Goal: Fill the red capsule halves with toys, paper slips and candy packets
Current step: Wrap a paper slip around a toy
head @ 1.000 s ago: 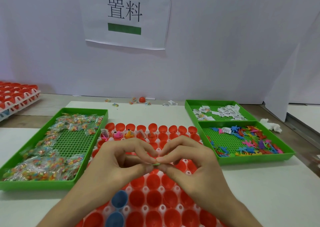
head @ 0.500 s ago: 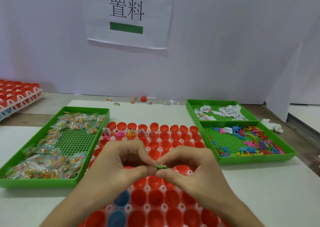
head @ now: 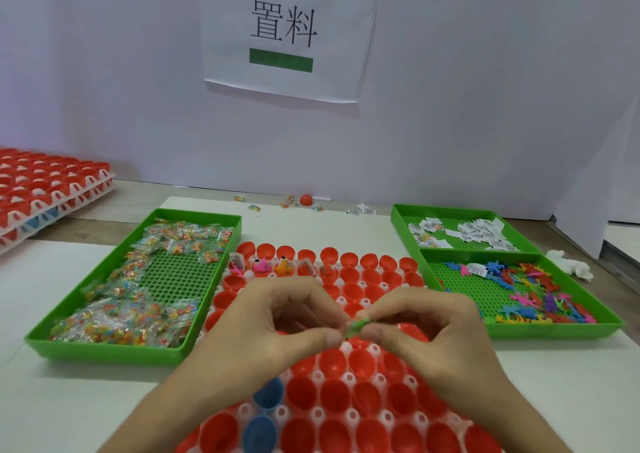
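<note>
A white rack [head: 346, 348] of red capsule halves [head: 332, 397] lies in front of me, with two blue halves [head: 268, 393] near its left side. Several halves in its far-left rows hold toys [head: 284, 265] and slips. Above the rack's middle, my left hand [head: 277, 321] and my right hand [head: 426, 328] both pinch a small green toy [head: 355, 326] between thumbs and forefingers. Candy packets [head: 128, 314] fill the green tray [head: 104, 348] on the left. Paper slips [head: 474, 231] and coloured toys [head: 540, 293] lie in two green trays on the right.
Stacked racks of red halves [head: 45, 189] stand at the far left. A loose red capsule half [head: 305, 199], stray candy packets and slips lie by the white back wall. A crumpled white tissue [head: 568, 262] sits right of the toy tray [head: 519, 329].
Both hands stay together over the rack, still pinching the green toy; they have shifted slightly to the right and the view has tilted a little.
</note>
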Demonstrator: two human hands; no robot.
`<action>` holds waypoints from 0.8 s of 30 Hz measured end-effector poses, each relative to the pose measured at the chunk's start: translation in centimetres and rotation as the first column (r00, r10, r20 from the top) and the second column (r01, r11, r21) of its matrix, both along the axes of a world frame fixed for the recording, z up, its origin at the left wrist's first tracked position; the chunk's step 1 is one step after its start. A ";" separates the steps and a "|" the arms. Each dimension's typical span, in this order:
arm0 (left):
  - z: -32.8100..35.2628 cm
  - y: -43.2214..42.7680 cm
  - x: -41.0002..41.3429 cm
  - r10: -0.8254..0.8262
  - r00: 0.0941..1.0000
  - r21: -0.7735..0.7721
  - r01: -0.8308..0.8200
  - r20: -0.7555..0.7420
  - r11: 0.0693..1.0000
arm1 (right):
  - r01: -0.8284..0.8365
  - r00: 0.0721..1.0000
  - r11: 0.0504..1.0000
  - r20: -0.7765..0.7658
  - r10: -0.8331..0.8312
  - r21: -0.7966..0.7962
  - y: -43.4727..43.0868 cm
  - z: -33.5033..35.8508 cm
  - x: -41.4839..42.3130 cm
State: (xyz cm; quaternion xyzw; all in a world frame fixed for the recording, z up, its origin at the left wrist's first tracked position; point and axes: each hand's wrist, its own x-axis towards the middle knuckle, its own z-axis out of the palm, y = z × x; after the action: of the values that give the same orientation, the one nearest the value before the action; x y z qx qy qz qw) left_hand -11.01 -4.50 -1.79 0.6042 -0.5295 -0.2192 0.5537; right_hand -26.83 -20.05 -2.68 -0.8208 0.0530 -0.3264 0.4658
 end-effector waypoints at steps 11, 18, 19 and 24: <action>-0.5 0.2 1.6 0.514 0.842 -0.353 -0.438 0.161 0.827 | 0.199 0.857 0.874 -0.354 -0.375 -0.443 -7.2 2.7 6.0; -1.3 0.8 3.7 0.672 0.664 -0.457 -0.511 0.328 0.728 | 0.152 0.838 0.846 -0.387 -0.384 -0.511 -8.1 0.8 7.9; -1.4 0.9 4.0 0.682 0.625 -0.454 -0.516 0.380 0.726 | 0.148 0.836 0.844 -0.390 -0.386 -0.516 -8.1 0.7 8.0; -2.2 1.2 6.3 0.704 0.525 -0.280 -0.668 0.478 0.689 | 0.131 0.814 0.840 -0.426 -0.395 -0.527 -7.9 0.4 8.3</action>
State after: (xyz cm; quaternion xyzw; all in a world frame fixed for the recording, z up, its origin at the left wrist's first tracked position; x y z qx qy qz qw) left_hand -4.70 -3.35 -3.96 0.7815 -0.3908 0.2164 0.4355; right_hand -18.54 -27.95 -2.29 -0.9497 0.2117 -0.1588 0.1673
